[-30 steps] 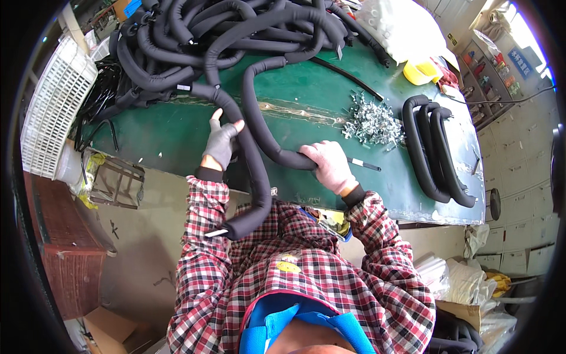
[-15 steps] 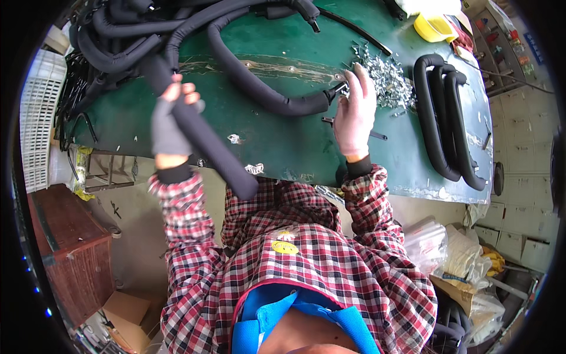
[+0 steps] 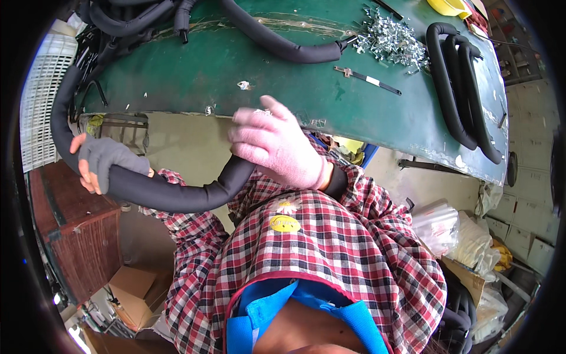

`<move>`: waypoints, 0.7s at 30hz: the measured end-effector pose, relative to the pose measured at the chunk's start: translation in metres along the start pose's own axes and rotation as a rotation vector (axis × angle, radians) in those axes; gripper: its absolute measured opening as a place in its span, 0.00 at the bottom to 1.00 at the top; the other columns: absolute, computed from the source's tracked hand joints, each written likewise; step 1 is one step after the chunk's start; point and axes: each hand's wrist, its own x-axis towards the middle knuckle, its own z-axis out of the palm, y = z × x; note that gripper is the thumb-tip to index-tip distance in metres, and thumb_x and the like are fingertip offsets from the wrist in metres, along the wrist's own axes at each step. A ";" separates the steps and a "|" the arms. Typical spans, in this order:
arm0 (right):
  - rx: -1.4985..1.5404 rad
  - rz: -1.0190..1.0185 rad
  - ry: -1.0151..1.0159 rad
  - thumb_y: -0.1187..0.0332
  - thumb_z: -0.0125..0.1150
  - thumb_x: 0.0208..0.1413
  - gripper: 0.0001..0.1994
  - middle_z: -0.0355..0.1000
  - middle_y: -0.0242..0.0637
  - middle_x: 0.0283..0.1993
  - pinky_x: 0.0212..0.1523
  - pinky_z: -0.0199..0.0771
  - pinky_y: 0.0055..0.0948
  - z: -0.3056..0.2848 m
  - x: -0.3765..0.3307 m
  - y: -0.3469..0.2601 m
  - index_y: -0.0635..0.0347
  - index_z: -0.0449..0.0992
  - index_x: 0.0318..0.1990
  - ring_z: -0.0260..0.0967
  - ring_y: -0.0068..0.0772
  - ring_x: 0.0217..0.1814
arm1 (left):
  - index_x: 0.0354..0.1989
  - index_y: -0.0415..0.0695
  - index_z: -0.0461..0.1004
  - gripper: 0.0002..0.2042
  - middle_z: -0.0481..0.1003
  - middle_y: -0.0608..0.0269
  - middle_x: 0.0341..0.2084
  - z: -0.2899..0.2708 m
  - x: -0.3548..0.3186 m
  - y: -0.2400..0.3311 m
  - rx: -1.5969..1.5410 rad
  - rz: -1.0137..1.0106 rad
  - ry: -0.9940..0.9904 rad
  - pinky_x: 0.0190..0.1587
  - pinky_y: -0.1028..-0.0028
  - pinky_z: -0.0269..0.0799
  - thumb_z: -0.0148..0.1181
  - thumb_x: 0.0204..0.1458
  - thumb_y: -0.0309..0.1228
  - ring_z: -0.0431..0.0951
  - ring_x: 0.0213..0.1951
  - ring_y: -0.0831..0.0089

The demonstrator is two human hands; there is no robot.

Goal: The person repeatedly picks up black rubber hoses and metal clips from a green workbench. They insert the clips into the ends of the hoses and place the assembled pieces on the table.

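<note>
A long black foam-covered hose (image 3: 171, 194) curves from the pile at the upper left down past the green table's (image 3: 283, 88) front edge and across in front of my chest. My left hand (image 3: 103, 162), in a grey fingerless glove, grips the hose at its bend on the left. My right hand (image 3: 277, 147), in a pink glove, is closed around the hose's end near the table's front edge. Another black hose (image 3: 277, 44) lies across the table top.
A heap of small shiny metal clips (image 3: 392, 41) lies at the table's upper right, with a thin metal strip (image 3: 368, 79) below it. Bent black hoses (image 3: 460, 88) lie at the right. A white plastic crate (image 3: 38, 94) and brown cabinet (image 3: 71, 230) stand left.
The hose has been pulled off the table toward my body. My right hand left the clips and came down to take the hose's end. My left hand slid along the hose to the left.
</note>
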 end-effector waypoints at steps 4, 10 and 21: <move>-0.089 -0.014 0.026 0.70 0.70 0.36 0.21 0.75 0.27 0.47 0.70 0.56 0.61 0.008 -0.024 0.035 0.46 0.75 0.44 0.73 0.36 0.57 | 0.56 0.29 0.60 0.30 0.71 0.57 0.38 -0.036 -0.038 0.018 0.417 -0.101 0.204 0.39 0.76 0.78 0.65 0.42 0.17 0.78 0.34 0.68; -0.308 0.116 0.033 0.71 0.70 0.35 0.22 0.75 0.31 0.49 0.71 0.60 0.51 0.003 -0.046 0.091 0.48 0.75 0.44 0.71 0.37 0.59 | 0.66 0.35 0.61 0.30 0.71 0.52 0.56 -0.089 -0.088 -0.039 2.662 -0.192 0.169 0.65 0.63 0.62 0.64 0.55 0.24 0.69 0.61 0.59; -0.755 0.853 0.329 0.62 0.69 0.50 0.06 0.77 0.35 0.34 0.42 0.77 0.38 -0.129 -0.110 0.162 0.48 0.85 0.34 0.76 0.42 0.40 | 0.55 0.40 0.75 0.27 0.77 0.54 0.46 -0.079 -0.117 -0.105 2.689 -0.613 -0.692 0.60 0.48 0.66 0.70 0.51 0.45 0.75 0.49 0.50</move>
